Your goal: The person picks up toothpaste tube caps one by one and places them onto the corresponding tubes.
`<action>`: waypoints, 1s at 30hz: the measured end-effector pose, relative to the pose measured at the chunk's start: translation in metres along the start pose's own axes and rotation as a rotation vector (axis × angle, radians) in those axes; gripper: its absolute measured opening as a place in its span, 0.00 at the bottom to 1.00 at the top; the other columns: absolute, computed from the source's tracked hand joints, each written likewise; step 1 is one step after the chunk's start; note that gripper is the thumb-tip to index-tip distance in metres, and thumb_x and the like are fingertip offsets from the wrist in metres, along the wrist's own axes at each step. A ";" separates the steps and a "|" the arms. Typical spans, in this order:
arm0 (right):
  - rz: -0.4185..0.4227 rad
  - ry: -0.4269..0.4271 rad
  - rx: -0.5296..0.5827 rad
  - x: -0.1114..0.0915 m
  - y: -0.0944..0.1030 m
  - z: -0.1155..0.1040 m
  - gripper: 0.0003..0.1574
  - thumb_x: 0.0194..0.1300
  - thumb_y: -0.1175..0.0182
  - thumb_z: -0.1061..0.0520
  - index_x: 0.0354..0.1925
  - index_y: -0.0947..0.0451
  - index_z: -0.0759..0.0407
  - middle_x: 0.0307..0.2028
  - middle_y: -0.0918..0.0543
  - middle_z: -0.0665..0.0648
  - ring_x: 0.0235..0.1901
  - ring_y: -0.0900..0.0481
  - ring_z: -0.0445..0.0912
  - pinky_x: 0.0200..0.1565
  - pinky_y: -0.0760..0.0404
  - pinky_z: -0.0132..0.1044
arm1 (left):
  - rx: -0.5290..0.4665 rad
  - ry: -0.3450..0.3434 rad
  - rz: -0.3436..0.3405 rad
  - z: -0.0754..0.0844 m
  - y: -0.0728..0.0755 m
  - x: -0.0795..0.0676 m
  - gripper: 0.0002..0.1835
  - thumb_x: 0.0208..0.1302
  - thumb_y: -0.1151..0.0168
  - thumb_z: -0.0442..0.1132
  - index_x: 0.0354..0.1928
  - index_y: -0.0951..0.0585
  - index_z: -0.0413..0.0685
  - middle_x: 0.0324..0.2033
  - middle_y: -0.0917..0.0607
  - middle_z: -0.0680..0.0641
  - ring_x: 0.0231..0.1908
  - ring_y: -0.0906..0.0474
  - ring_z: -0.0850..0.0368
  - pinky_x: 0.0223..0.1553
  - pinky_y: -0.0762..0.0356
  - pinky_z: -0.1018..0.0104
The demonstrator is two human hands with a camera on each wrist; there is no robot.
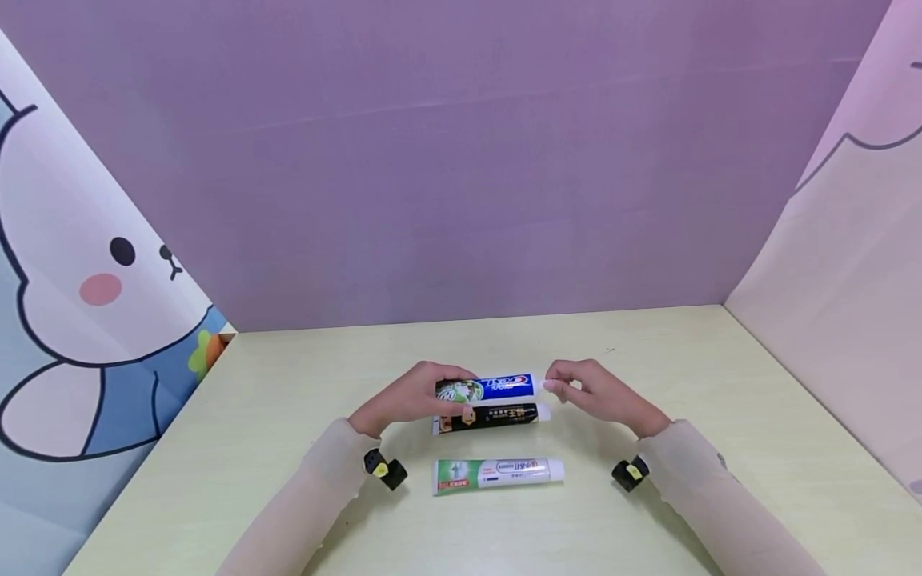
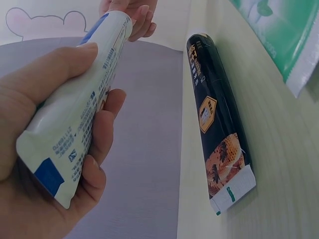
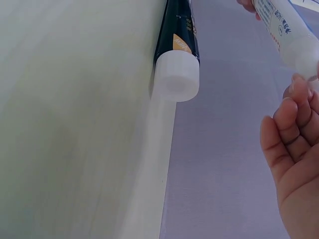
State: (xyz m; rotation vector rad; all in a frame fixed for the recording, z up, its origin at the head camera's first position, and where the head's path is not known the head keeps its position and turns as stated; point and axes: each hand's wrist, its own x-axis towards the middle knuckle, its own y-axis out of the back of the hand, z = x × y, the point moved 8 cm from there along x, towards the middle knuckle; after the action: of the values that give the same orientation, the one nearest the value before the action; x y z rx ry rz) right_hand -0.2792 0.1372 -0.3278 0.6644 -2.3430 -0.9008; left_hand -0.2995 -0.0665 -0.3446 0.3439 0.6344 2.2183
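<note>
My left hand (image 1: 414, 394) grips a blue-and-white toothpaste tube (image 1: 510, 388) around its body; in the left wrist view the flat crimped end of that tube points toward the camera. At its other end, my right hand (image 1: 601, 392) pinches the white cap with thumb and fingertips, as the right wrist view also shows. A black toothpaste tube (image 1: 497, 417) with a honeycomb print and a white cap (image 3: 177, 75) lies on the table just nearer than the held tube. Closer still lies a green-and-white toothpaste tube (image 1: 500, 474), cap to the right.
The pale wooden table (image 1: 302, 480) ends at a purple back wall (image 1: 461, 176). A cartoon-printed panel (image 1: 108, 336) stands on the left and a pale pink one (image 1: 843, 304) on the right.
</note>
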 end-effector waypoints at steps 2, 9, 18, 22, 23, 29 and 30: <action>0.002 -0.002 0.003 0.000 0.000 0.000 0.09 0.69 0.47 0.62 0.31 0.27 0.52 0.21 0.28 0.44 0.24 0.31 0.36 0.29 0.30 0.33 | 0.004 -0.002 0.002 0.000 0.000 0.000 0.22 0.59 0.34 0.41 0.56 0.23 0.46 0.39 0.17 0.49 0.25 0.19 0.40 0.33 0.21 0.50; 0.020 -0.010 0.027 0.000 0.001 0.003 0.12 0.71 0.51 0.62 0.29 0.26 0.59 0.21 0.25 0.48 0.23 0.27 0.44 0.31 0.27 0.33 | 0.011 0.006 0.019 0.000 0.001 0.001 0.23 0.58 0.33 0.41 0.57 0.23 0.48 0.39 0.16 0.51 0.24 0.19 0.41 0.34 0.20 0.56; 0.124 0.031 0.009 -0.002 0.008 0.002 0.14 0.56 0.32 0.61 0.40 0.25 0.52 0.34 0.20 0.46 0.32 0.23 0.39 0.41 0.23 0.41 | 0.065 -0.015 0.041 0.003 0.005 0.001 0.22 0.58 0.33 0.44 0.55 0.22 0.49 0.42 0.17 0.51 0.29 0.20 0.56 0.39 0.22 0.64; 0.159 0.042 -0.028 -0.002 0.008 0.001 0.14 0.55 0.32 0.62 0.39 0.24 0.53 0.34 0.20 0.46 0.32 0.25 0.38 0.40 0.23 0.40 | 0.089 -0.028 0.045 0.003 0.006 0.000 0.22 0.59 0.33 0.44 0.55 0.22 0.48 0.42 0.17 0.52 0.32 0.21 0.61 0.41 0.24 0.67; 0.165 0.045 -0.040 -0.002 0.008 0.000 0.13 0.55 0.32 0.62 0.39 0.24 0.53 0.34 0.20 0.47 0.32 0.25 0.38 0.40 0.23 0.39 | 0.087 -0.027 0.042 0.003 0.005 0.000 0.22 0.59 0.33 0.44 0.55 0.22 0.48 0.42 0.17 0.52 0.32 0.21 0.59 0.41 0.24 0.67; 0.186 0.067 -0.069 -0.003 0.009 -0.003 0.12 0.54 0.32 0.65 0.37 0.22 0.53 0.31 0.20 0.45 0.32 0.25 0.36 0.39 0.24 0.34 | 0.062 -0.016 0.028 0.004 0.005 -0.001 0.22 0.59 0.34 0.43 0.56 0.23 0.47 0.43 0.17 0.51 0.29 0.19 0.54 0.40 0.23 0.67; 0.185 0.069 -0.067 -0.004 0.009 -0.003 0.12 0.54 0.32 0.65 0.36 0.22 0.53 0.31 0.20 0.45 0.32 0.24 0.36 0.39 0.25 0.34 | 0.059 -0.015 0.028 0.004 0.005 -0.001 0.22 0.59 0.34 0.43 0.56 0.23 0.47 0.43 0.17 0.51 0.30 0.19 0.54 0.39 0.23 0.66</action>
State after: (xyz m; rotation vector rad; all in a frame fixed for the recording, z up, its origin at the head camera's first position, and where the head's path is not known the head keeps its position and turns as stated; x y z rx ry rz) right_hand -0.2765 0.1436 -0.3206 0.4367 -2.2594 -0.8553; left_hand -0.3002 -0.0682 -0.3386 0.4016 0.6922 2.2251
